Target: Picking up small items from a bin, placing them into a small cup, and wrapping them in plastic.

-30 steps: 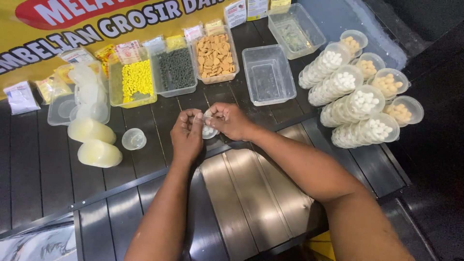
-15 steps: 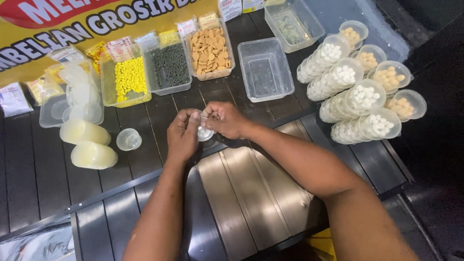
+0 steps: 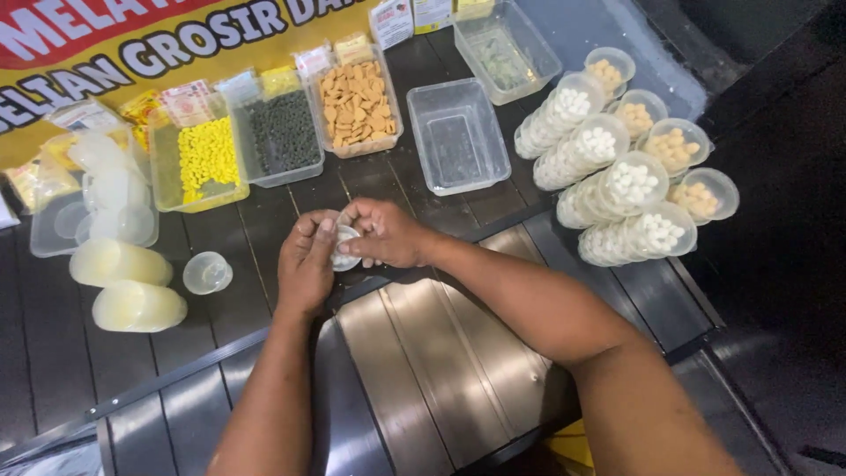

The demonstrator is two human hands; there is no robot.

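Clear plastic cup (image 3: 345,248) sits pinched between both hands at table (image 3: 264,220) centre: left hand (image 3: 307,264) at its 8 o'clock, right hand (image 3: 388,234) at 2, fingers closed on it.

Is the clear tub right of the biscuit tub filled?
No, the clear tub beside the biscuit tub shows only its bare bottom.
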